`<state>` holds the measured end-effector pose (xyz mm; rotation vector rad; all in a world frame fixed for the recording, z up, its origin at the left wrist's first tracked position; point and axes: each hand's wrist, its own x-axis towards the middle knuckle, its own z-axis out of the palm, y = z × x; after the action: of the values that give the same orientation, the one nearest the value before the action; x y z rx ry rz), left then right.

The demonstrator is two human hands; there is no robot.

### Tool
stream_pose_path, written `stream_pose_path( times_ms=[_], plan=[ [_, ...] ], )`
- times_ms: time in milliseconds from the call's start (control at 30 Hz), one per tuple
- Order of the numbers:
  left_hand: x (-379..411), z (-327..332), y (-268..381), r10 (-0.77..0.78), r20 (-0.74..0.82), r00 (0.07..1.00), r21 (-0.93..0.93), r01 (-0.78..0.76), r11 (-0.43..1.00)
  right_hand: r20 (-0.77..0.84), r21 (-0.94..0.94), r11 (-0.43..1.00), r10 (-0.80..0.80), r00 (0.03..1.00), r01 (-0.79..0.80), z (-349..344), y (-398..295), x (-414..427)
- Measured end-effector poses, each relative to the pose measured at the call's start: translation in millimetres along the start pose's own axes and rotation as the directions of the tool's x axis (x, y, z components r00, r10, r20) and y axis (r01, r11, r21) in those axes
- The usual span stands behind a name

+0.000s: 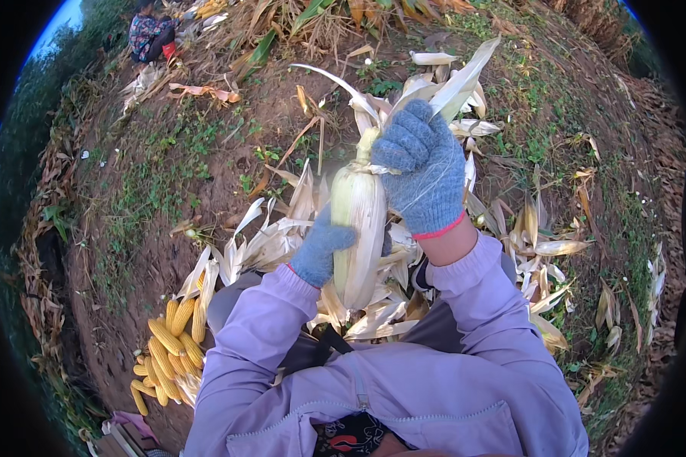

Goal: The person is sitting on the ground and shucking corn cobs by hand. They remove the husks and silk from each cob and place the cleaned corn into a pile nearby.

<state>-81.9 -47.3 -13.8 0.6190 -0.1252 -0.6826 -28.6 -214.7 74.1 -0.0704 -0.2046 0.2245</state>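
Note:
An ear of corn [357, 228], still wrapped in pale green and cream husk, is held in front of my chest with its stalk end pointing away from me. Wearing a grey-blue knit glove, my left hand [323, 243] grips the ear around its middle, thumb on top. My right hand [420, 160], gloved alike with a red cuff edge, is closed around husk leaves [469, 80] beside the stalk end. Long strips of that husk stick out beyond the right fist. The kernels of this ear are hidden by the husk.
Husked yellow corn cobs [168, 357] lie piled on the soil at my left. Discarded husks [274, 240] cover the ground around my legs, with more husks [540, 245] at the right. Cut cornstalks [343, 23] lie ahead. Another person [148, 34] crouches at the far left.

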Motion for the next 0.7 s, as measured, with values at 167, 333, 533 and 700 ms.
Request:
stream_pose_path(
  times_ms=[167,333,533,700],
  plan=[
    [-2,-17,-24,-0.155,-0.033,0.987,-0.283,0.139,0.949,0.137,0.204,0.97,0.109,0.985,-0.135,9,-2,-2],
    [-5,6,-21,0.088,0.113,0.99,-0.375,-0.039,0.926,0.217,0.271,0.961,-0.007,0.976,-0.054,15,-23,8],
    [-2,-14,26,0.374,0.197,0.906,-0.477,-0.245,0.844,0.114,-0.08,0.951,-0.289,0.951,0.298,1,-94,7],
    [0,-24,18,0.306,0.313,0.899,-0.532,-0.102,0.841,-0.23,-0.696,0.688,0.056,0.972,-0.204,-40,-7,-2]
  ],
)
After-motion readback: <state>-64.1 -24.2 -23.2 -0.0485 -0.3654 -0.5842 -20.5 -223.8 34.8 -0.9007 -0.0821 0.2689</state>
